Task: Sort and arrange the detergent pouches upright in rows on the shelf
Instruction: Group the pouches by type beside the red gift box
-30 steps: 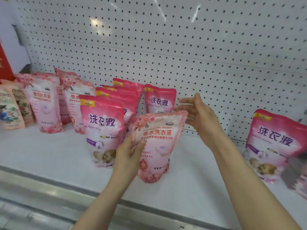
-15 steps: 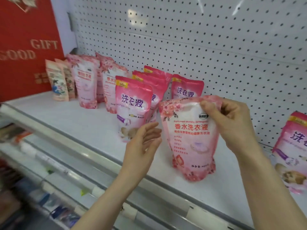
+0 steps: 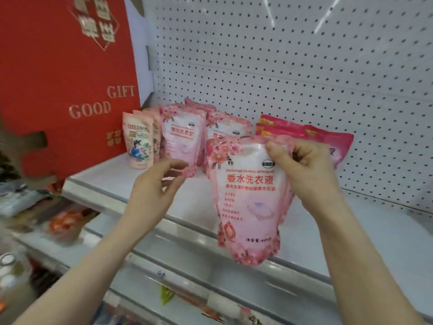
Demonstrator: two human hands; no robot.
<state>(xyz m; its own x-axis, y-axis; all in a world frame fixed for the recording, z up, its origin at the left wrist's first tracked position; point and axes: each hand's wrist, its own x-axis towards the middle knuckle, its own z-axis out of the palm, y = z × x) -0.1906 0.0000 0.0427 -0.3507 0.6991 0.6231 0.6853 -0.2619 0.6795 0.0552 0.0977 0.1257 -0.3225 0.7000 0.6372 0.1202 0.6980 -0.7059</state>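
Head view, down onto a white shelf [image 3: 379,233]. Pinches the top right corner of a pale floral pouch [image 3: 248,202] with the right hand [image 3: 302,174], thumb across the front, the other fingers curled tight behind. Hangs that pouch roughly upright in the air, clear of the shelf, its bottom edge showing in front of the shelf's front lip. Holds the left hand [image 3: 154,191] just left of the pouch, not touching it, fingers loosely bent and spread, gripping nothing. Behind the left hand, upright on the shelf: a second floral pouch [image 3: 181,137], then a third floral pouch [image 3: 227,127] partly hidden by the carried one. Further left, at the shelf end: peach pouches [image 3: 138,144] printed with a blue figure, upright, just beside the floral ones. Back right, near the pegboard [image 3: 304,66]: deep pink pouches [image 3: 328,139], mostly hidden by the carried pouch and right hand. Far left: a red gift box [image 3: 65,85] lettered GOOD GIFT.
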